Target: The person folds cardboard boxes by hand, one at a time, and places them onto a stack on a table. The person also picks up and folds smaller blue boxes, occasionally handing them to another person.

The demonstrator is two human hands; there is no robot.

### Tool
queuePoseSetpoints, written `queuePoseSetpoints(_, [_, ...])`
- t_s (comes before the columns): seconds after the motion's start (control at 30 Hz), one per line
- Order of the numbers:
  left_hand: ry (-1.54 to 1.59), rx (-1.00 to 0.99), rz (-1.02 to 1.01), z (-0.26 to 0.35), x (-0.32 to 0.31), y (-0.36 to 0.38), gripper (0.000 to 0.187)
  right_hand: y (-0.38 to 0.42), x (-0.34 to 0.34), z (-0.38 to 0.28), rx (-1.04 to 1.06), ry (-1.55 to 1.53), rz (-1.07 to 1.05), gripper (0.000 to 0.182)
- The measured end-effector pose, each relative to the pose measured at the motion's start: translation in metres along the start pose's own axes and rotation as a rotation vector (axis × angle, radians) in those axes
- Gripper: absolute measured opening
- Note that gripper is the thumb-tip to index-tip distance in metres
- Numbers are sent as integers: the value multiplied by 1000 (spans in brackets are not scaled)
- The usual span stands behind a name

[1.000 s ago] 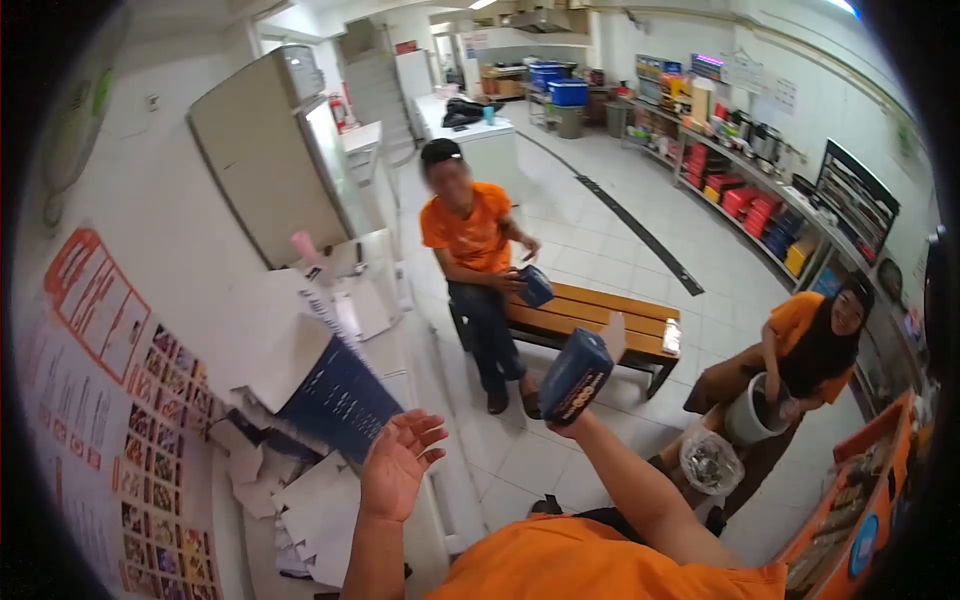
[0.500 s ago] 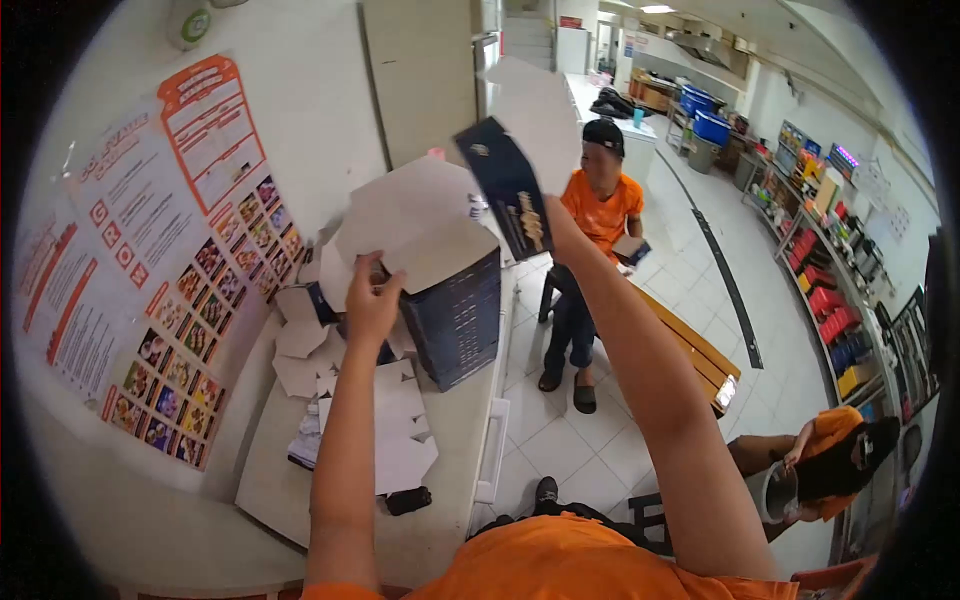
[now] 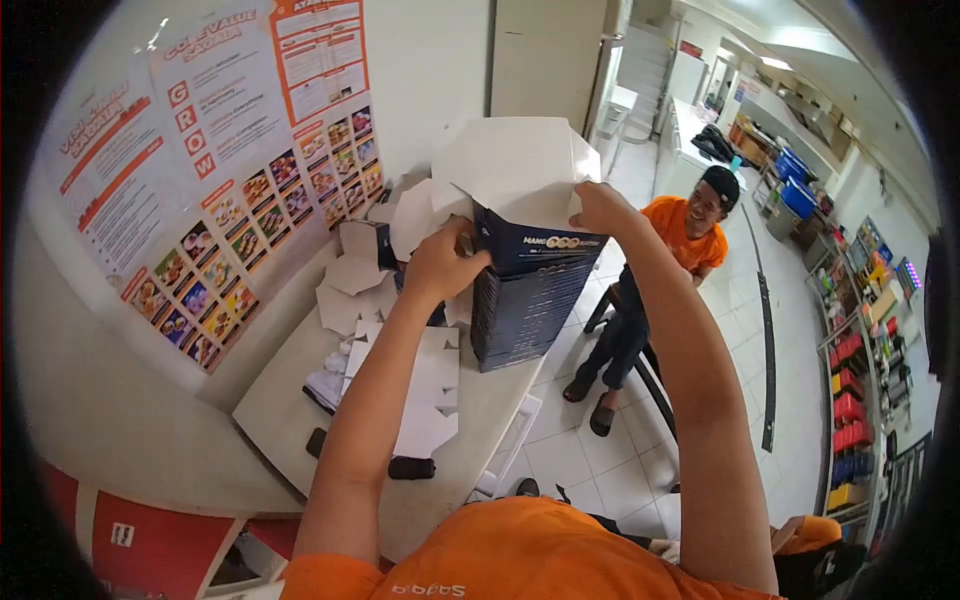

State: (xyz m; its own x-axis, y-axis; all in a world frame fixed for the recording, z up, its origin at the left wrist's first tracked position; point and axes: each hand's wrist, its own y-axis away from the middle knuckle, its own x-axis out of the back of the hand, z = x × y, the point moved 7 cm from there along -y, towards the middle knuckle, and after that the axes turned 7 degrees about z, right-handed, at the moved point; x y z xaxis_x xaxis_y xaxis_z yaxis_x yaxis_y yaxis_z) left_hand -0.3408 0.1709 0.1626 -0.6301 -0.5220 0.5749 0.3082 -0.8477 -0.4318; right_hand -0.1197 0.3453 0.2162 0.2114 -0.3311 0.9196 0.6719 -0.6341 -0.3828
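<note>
A tall stack of nested dark blue boxes [image 3: 525,310] stands on the light table, its white flaps [image 3: 520,170] spread open on top. At the top box's left corner is my left hand [image 3: 445,262], closed on its edge. My right hand [image 3: 603,210] grips the top box's right side near the white flap. Gold and white lettering shows on the top box's front between my hands. Flat white cardboard pieces [image 3: 430,385] lie on the table to the left, beside smaller folded boxes [image 3: 367,243].
A seated person [image 3: 690,235] in an orange shirt is beyond the table, to the right. Another orange sleeve [image 3: 808,535] shows at lower right. Black objects [image 3: 411,468] lie near the table's front edge. Posters [image 3: 215,110] cover the left wall; shelves [image 3: 850,400] line the right.
The dark blue box that my right hand held in the air is now on top of the stack. Both hands are at its sides. The view has turned left.
</note>
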Motion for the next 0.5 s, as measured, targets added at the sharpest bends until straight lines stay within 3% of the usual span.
queuePoseSetpoints(0.1, [-29, 17, -25, -4, -2, -3, 47, -4, 0, -7, 22, 20, -29, 36])
queuePoseSetpoints(0.17, [-41, 20, -40, -5, -7, -2, 48, -12, -8, -6, -26, 40, -82, 41])
queuePoseSetpoints(0.23, [119, -107, 155, 4, -2, 4, 48, -15, -18, 0, -80, 60, -133, 47])
queuePoseSetpoints(0.33, [196, -233, 127, 37, 13, 16, 49, -18, -22, 3, -97, 95, -110, 38])
queuePoseSetpoints(0.4, [154, -311, 99, 34, 5, 17, 48, -19, -28, -2, 35, 195, -112, 23])
queuePoseSetpoints(0.5, [77, -408, 90, 33, 1, 22, 41, -27, -48, -6, 212, 305, -74, 22])
